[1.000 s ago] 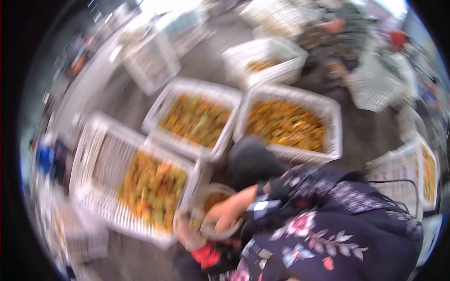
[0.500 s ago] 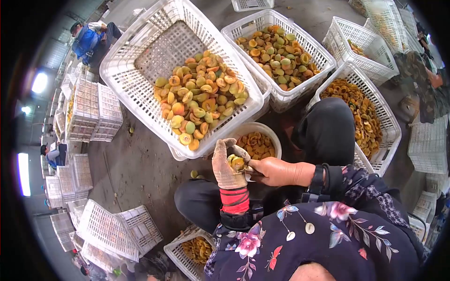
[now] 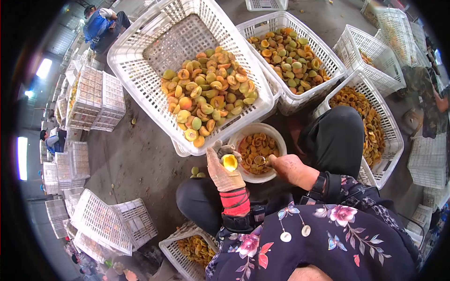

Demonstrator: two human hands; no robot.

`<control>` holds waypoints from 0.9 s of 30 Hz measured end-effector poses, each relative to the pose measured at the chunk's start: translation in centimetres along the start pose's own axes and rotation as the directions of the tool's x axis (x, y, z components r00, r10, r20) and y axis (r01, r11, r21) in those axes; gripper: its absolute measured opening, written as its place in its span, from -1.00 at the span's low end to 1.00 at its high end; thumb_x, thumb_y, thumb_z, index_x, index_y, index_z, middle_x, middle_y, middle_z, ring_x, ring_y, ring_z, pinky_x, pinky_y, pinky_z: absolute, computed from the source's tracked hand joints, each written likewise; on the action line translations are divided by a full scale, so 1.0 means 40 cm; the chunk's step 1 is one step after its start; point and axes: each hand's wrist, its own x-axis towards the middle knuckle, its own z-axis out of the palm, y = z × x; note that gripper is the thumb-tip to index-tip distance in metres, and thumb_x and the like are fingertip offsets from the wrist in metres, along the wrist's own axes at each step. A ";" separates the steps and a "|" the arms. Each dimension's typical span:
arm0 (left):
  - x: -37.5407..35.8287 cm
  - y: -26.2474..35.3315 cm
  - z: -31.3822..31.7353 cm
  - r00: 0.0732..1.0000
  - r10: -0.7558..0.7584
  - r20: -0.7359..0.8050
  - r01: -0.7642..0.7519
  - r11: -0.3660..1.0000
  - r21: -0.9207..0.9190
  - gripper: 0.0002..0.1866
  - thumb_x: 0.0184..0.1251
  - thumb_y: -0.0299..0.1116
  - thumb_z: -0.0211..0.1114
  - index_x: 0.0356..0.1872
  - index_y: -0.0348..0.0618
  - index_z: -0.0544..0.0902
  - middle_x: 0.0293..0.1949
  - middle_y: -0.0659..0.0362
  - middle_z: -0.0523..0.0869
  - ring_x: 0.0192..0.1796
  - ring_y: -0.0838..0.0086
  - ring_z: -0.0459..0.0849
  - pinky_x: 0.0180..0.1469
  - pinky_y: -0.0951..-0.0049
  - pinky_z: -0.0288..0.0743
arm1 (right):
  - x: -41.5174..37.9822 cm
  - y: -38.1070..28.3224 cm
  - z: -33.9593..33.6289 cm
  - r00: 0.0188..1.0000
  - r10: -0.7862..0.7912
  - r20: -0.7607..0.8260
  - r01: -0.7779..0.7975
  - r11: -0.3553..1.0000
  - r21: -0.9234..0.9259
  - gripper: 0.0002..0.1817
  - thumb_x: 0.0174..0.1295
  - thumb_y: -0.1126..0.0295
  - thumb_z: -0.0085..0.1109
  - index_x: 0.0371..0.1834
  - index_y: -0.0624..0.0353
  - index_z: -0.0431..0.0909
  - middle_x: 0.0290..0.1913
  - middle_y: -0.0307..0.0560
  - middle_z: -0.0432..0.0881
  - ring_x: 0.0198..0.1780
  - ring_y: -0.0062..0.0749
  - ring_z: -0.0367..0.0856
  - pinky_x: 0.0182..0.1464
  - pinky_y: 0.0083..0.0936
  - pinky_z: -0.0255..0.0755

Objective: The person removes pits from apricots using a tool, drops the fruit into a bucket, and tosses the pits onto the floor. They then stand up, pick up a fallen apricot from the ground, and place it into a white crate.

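A concrete floor [image 3: 140, 159] crowded with white plastic crates. The gloved left hand [image 3: 224, 168] cups a halved apricot [image 3: 229, 162], cut face up, just beside a white bowl [image 3: 276, 136] of pitted halves. The bare right hand [image 3: 290, 167] reaches over the bowl, fingers closed on something small I cannot make out. A tilted crate [image 3: 140, 84] holds many whole fruits; judging by that, plenty of work remains.

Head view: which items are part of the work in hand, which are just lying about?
In use:
left hand, gloved, holding a fruit half
right hand over the white bowl of halves
tilted crate of whole fruit
crate of halves

Lying about:
stacked crates
overturned crates
loose fruit on floor
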 end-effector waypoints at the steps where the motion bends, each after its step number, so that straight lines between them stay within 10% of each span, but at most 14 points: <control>1: 0.001 -0.012 -0.007 1.000 0.000 0.005 0.000 1.000 -0.009 -0.51 0.54 0.06 0.03 0.02 -0.24 0.54 -0.40 0.12 0.69 -0.48 0.43 0.65 -0.43 0.47 0.52 | -0.004 -0.001 -0.021 0.999 -0.026 -0.042 0.028 0.998 0.052 -0.70 0.22 0.29 0.19 -0.08 0.19 0.42 -0.46 0.13 0.66 -0.32 0.08 0.70 -0.29 -0.09 0.55; 5: -0.002 -0.063 -0.016 0.991 -0.011 0.134 -0.019 0.974 0.225 -0.46 0.53 0.10 0.02 0.10 -0.22 0.56 -0.11 0.11 0.70 -0.04 0.46 0.62 -0.02 0.45 0.52 | 0.021 -0.068 -0.091 0.920 -0.090 -0.381 0.226 0.917 0.330 -0.69 0.19 0.26 0.23 -0.11 0.20 0.46 -0.48 0.21 0.62 -0.34 0.14 0.66 -0.29 -0.08 0.53; 10: 0.021 -0.110 -0.030 0.940 -0.178 0.291 0.135 0.977 0.164 -0.40 0.55 0.16 -0.08 0.12 -0.23 0.56 -0.06 0.10 0.71 -0.07 0.44 0.67 -0.06 0.42 0.55 | 0.085 -0.042 -0.139 0.861 -0.172 -0.478 0.356 0.876 0.326 -0.85 0.11 0.37 0.25 -0.34 0.18 0.53 -0.48 0.20 0.59 -0.38 0.19 0.63 -0.33 -0.11 0.51; 12: 0.034 -0.105 -0.035 0.942 -0.248 0.224 0.243 0.969 0.052 -0.37 0.48 0.20 0.01 0.07 -0.26 0.55 -0.16 0.03 0.72 -0.24 0.32 0.72 -0.24 0.36 0.59 | 0.101 0.014 -0.249 0.799 -0.116 -0.590 0.241 0.960 0.139 -0.87 0.10 0.38 0.25 -0.31 0.15 0.58 -0.45 0.15 0.63 -0.44 0.00 0.68 -0.41 -0.21 0.55; 13: 0.037 -0.099 -0.035 0.945 -0.243 0.221 0.239 0.970 0.044 -0.37 0.48 0.20 0.01 0.07 -0.26 0.55 -0.16 0.03 0.72 -0.24 0.32 0.72 -0.24 0.36 0.59 | 0.144 0.096 -0.277 0.797 -0.134 -0.589 -0.034 0.963 -0.266 -0.79 0.12 0.38 0.28 -0.20 0.20 0.59 -0.46 0.11 0.65 -0.45 -0.10 0.70 -0.42 -0.29 0.57; 14: 0.031 -0.091 -0.032 0.960 -0.216 0.180 0.209 0.976 0.058 -0.41 0.49 0.16 0.03 0.05 -0.26 0.55 -0.19 0.04 0.73 -0.28 0.32 0.72 -0.26 0.37 0.59 | 0.133 0.084 -0.372 0.638 0.087 -0.765 -0.008 0.994 0.106 -0.70 0.14 0.37 0.32 -0.10 0.25 0.55 -0.47 0.11 0.64 -0.46 -0.10 0.69 -0.46 -0.35 0.56; 15: 0.027 -0.089 -0.030 0.971 -0.192 0.141 0.182 0.980 0.075 -0.45 0.50 0.11 0.06 0.04 -0.26 0.56 -0.22 0.04 0.73 -0.32 0.32 0.72 -0.28 0.38 0.58 | 0.158 0.120 -0.416 0.507 -0.010 -0.862 0.130 0.989 0.065 -0.63 0.15 0.35 0.35 -0.03 0.26 0.51 -0.47 0.11 0.64 -0.46 -0.10 0.69 -0.46 -0.33 0.55; 19: 0.047 -0.110 -0.035 0.965 -0.236 0.117 0.234 0.972 0.030 -0.54 0.49 0.00 0.11 0.02 -0.25 0.57 -0.28 0.06 0.73 -0.39 0.32 0.71 -0.29 0.36 0.58 | 0.313 0.043 -0.423 0.823 0.109 -0.558 -0.029 0.988 0.150 -0.62 0.17 0.21 0.35 -0.09 0.25 0.52 -0.44 0.13 0.65 -0.37 -0.08 0.72 -0.35 -0.24 0.53; 27: 0.062 -0.142 -0.049 0.991 -0.122 0.054 0.115 0.986 0.124 -0.52 0.56 -0.06 0.01 0.10 -0.34 0.54 -0.23 0.05 0.71 -0.28 0.39 0.68 -0.26 0.40 0.57 | 0.690 0.011 -0.237 0.783 -0.054 -0.620 0.120 0.991 0.065 -0.68 0.16 0.23 0.29 -0.20 0.23 0.49 -0.42 0.18 0.62 -0.32 0.18 0.63 -0.25 -0.01 0.48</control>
